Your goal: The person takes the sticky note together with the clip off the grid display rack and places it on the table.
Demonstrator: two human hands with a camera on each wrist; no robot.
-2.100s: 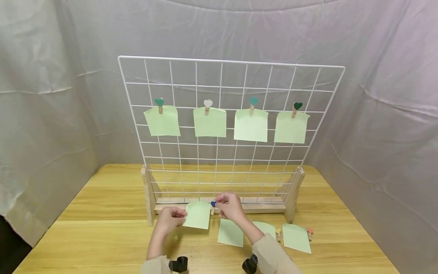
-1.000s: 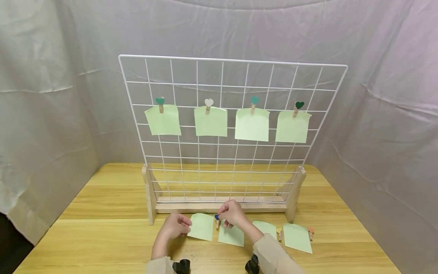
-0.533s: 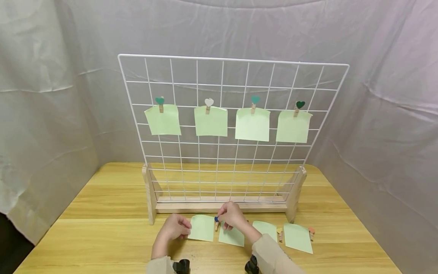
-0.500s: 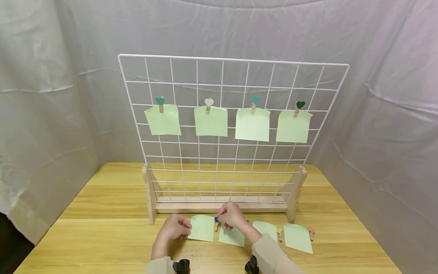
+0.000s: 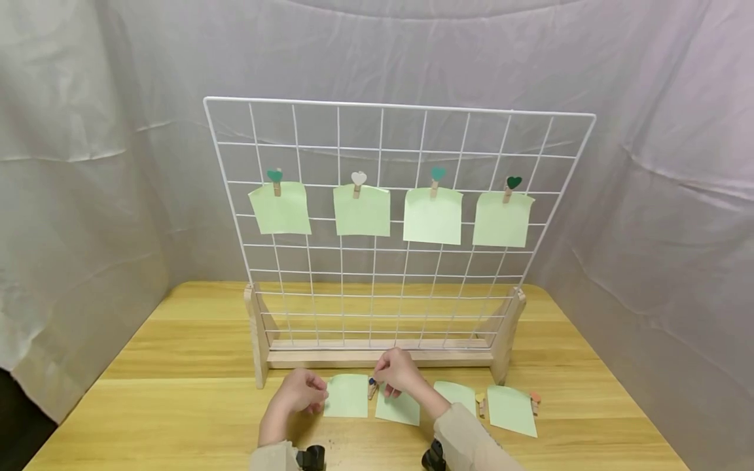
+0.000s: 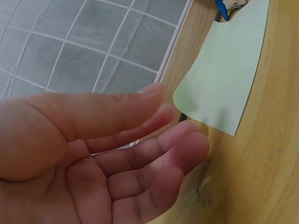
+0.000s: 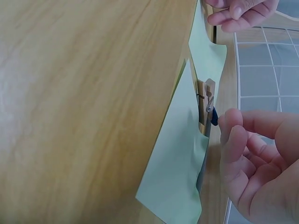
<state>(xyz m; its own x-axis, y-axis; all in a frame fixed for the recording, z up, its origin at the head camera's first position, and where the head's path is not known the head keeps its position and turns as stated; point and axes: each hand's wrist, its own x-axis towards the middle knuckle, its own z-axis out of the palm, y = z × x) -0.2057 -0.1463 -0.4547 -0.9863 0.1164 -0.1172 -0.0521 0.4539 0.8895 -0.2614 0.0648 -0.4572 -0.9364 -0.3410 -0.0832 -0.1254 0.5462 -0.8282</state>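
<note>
My left hand point(image 5: 300, 390) is just left of a pale green paper note point(image 5: 347, 396) on the table. In the left wrist view its loosely bent fingers hold nothing, and the note point(image 6: 224, 70) lies beyond the fingertips. A small wooden clothespin point(image 5: 372, 391) with a dark blue heart lies at that note's right side. My right hand point(image 5: 397, 371) hovers over a second green note point(image 5: 398, 409), fingertips right by the heart. In the right wrist view the clothespin point(image 7: 205, 100) lies sideways between the notes, with the loosely curled right fingers beside it, not around it.
A white wire grid point(image 5: 359, 271) stands behind in a wooden base point(image 5: 377, 359). Several green notes hang on it from heart clothespins. Two more notes lie at right, with a yellow-heart clothespin point(image 5: 481, 405) and an orange-heart clothespin point(image 5: 535, 403).
The left note and blue-heart clothespin have come down from near the grid's base onto the table. Both hands have let go, the right one most recently.
</note>
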